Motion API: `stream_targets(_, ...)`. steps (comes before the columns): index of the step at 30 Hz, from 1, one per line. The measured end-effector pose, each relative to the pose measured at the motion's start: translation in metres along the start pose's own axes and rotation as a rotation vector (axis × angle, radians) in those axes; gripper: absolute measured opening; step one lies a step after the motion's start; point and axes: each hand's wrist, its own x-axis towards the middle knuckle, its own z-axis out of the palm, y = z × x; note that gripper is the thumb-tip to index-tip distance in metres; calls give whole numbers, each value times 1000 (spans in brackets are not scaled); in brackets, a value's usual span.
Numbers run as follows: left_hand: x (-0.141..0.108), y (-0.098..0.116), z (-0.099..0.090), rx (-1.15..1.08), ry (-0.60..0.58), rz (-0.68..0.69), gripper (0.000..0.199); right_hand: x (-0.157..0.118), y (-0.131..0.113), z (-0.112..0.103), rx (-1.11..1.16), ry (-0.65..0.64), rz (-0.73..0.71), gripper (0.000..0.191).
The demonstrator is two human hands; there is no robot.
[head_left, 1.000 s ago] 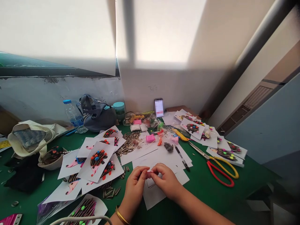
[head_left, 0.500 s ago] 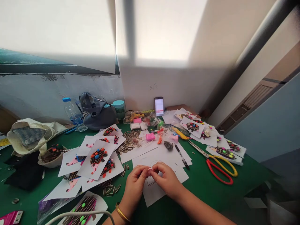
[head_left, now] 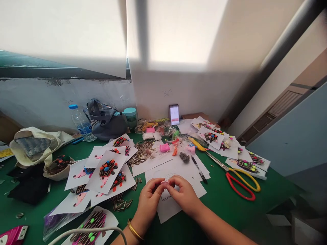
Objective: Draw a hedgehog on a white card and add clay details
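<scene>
Between the fingertips of both hands is a small piece of pale pink modelling clay [head_left: 165, 183]. My left hand [head_left: 150, 194] pinches it from the left, and my right hand [head_left: 182, 194] from the right. Both hands hover above a white sheet of paper [head_left: 176, 209] that bears a pencil drawing, partly hidden behind the fingers. Beyond them lie a black pen [head_left: 198, 169], a dark clay lump [head_left: 184, 157], and a bright pink clay block [head_left: 164, 147].
Scissors [head_left: 230, 170] with red and yellow handles lie on the right. Hedgehog cards [head_left: 107, 170] with sunflower seeds are piled on the left, more cards [head_left: 245, 165] on the right. Loose seeds [head_left: 143, 153], a phone [head_left: 174, 114], a bottle [head_left: 80, 122] and a bag [head_left: 108, 124] stand behind.
The pink clay shows more between the fingertips and looks flatter and wider. My hands stay almost in place, and the view has shifted slightly.
</scene>
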Motion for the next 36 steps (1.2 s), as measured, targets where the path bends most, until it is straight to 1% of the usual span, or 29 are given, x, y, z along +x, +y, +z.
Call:
stream_targets(5, 0, -3, -1, 98, 9, 50, 26, 0, -1, -5, 16, -35, -9, 15)
stream_targets(8, 1, -6, 0, 125, 18, 48, 27, 0, 0, -6, -17, -5, -36, 13)
stream_targets(11, 1, -8, 1, 148, -16, 46, 28, 0, 2, -6, 13, 12, -49, 18)
stream_targets(15, 0, -8, 2, 162, -50, 38, 28, -1, 1, -3, 43, 23, -20, 23)
stream_targets(19, -1, -4, 3, 139, -71, 31, 28, 0, -2, -3, 93, 51, 19, 24)
stream_targets(21, -2, -3, 3, 149, -60, 22, 29, 0, -2, -4, 129, 37, 36, 22)
stream_targets(24, -2, -3, 3, 154, -28, 5, 33, 0, 1, -7, 160, 4, 26, 22)
stream_targets(27, -2, -2, 3, 116, -41, -31, 34, 1, 4, -11, 153, 13, 30, 21)
stream_targets(32, -2, -2, 5, -18, -111, -58, 30, 1, 5, -12, 97, 11, 85, 20)
stream_targets(34, -1, -2, 6, -93, -105, -66, 32, 1, 5, -10, 92, 26, 86, 20)
stream_targets(36, 0, -3, 6, -121, -77, -74, 32, 0, 5, -9, 88, 18, 80, 18)
